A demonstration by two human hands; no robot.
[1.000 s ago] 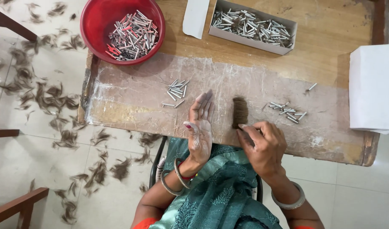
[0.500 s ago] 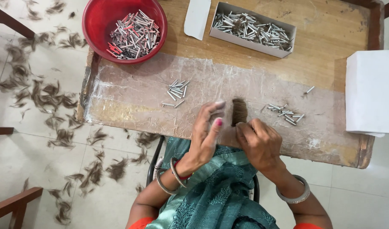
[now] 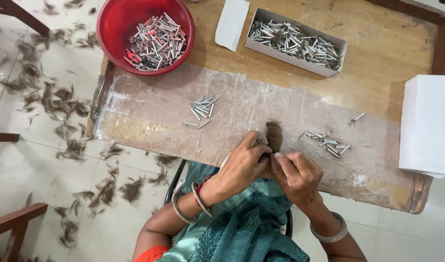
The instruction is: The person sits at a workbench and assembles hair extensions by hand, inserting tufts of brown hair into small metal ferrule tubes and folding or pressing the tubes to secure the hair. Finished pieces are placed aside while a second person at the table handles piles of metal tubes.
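A small bundle of brown hair [image 3: 274, 136] stands on the plastic-covered front strip of the wooden table [image 3: 150, 121]. My left hand [image 3: 242, 167] and my right hand [image 3: 297, 175] meet at its lower end, fingertips pinched together on it. Whether a metal tube sits between the fingers is hidden. A loose pile of short silver metal tubes [image 3: 201, 110] lies left of the hands, and another loose pile [image 3: 327, 140] lies to the right.
A red bowl [image 3: 117, 29] of silver tubes sits at the back left. A white cardboard box [image 3: 295, 42] of tubes and its lid [image 3: 231, 23] are at the back. A white box [image 3: 428, 125] stands at right. Hair clippings [image 3: 62, 104] litter the tiled floor.
My left hand, earlier raised and open beside the hair bundle, has come down and closed onto its base next to my right hand.
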